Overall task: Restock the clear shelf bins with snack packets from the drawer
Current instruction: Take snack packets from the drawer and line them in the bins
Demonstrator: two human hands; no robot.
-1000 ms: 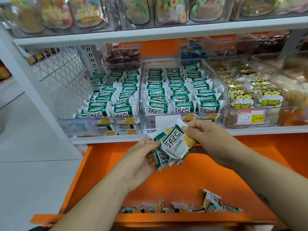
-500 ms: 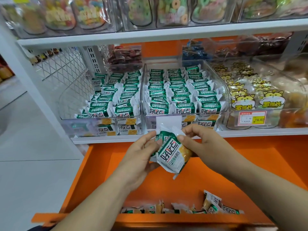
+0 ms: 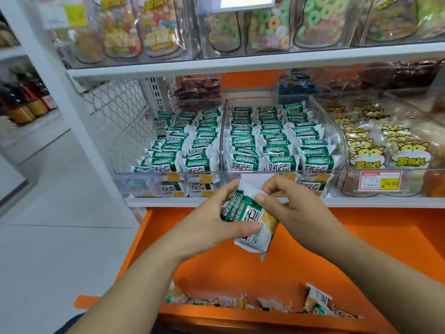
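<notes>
Up and right of the right hand (image 3: 296, 208) we see hamster packs (image 3: 390, 155), with a red-and-yellow price tag (image 3: 380, 180) just below them. High above it hang ring gummies (image 3: 269, 27). Up and left of the left hand (image 3: 209, 227) we see wire mesh (image 3: 120, 102), and far left, dark bottles (image 3: 26, 104).

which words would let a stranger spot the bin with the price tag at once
Find the white shelf just above the open orange drawer. Past the two bins of green packets, look at the clear bin to their right. It alone holds packets with a yellow cartoon animal and carries a red and yellow price tag.
</notes>
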